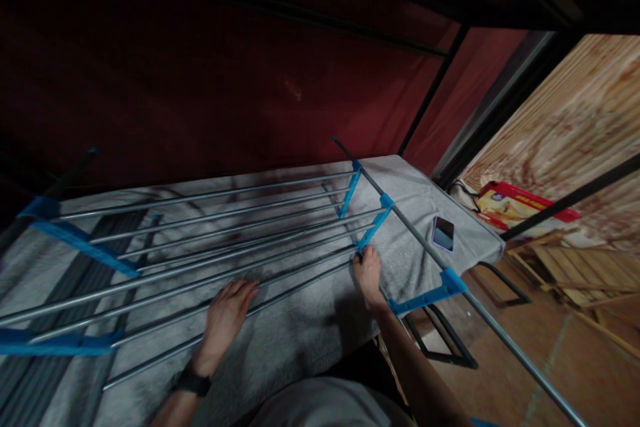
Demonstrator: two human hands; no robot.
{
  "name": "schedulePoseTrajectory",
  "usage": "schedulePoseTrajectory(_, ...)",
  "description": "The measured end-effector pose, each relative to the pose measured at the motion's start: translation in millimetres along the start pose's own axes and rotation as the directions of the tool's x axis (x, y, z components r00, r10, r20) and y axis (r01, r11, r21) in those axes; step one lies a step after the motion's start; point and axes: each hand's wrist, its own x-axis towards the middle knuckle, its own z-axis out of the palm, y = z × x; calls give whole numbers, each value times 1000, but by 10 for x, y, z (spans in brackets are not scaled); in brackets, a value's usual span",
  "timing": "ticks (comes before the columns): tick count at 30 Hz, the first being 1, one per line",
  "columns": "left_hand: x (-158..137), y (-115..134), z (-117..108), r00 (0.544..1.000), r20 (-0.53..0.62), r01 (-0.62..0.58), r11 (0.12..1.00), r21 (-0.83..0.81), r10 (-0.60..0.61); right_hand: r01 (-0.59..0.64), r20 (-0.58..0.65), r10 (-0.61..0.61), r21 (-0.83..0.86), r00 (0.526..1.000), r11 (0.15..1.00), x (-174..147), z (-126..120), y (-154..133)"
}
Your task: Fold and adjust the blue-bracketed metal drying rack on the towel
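Note:
A drying-rack frame of grey metal tubes and blue plastic brackets lies across a cloth-covered table (pixel 300 327). My left hand (pixel 227 320), with a dark band at the wrist, is closed over the nearer metal tubes (pixel 295 297). Its thumb is hidden. My right hand (pixel 369 275) pinches the near end of a blue bracket (pixel 374 227), where the tubes meet it. The nearest tube (pixel 150 363) has its left end apart from the left blue bracket (pixel 65 345). Another blue bracket (pixel 427 293) sticks out from the long side pole (pixel 420 237), right of my right hand.
Several loose grey tubes (pixel 75 283) lie on the cloth at the left. A phone (pixel 443 233) rests on the right part of the table. Beyond it are a red and yellow box (pixel 520 203) and wooden slatted furniture (pixel 585 270). A red wall (pixel 225 93) stands behind.

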Motion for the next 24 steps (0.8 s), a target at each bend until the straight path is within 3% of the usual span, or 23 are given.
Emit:
schedulePoseTrajectory(6,-7,-7,-23,1000,17,1,1000,17,-1,-34,39,37,-71,999,997,9,-13,-58)
schedulePoseTrajectory(24,-89,-51,-68,1000,-13,-9,1000,14,9,-40,17,40,-8,999,999,-46,23,-64)
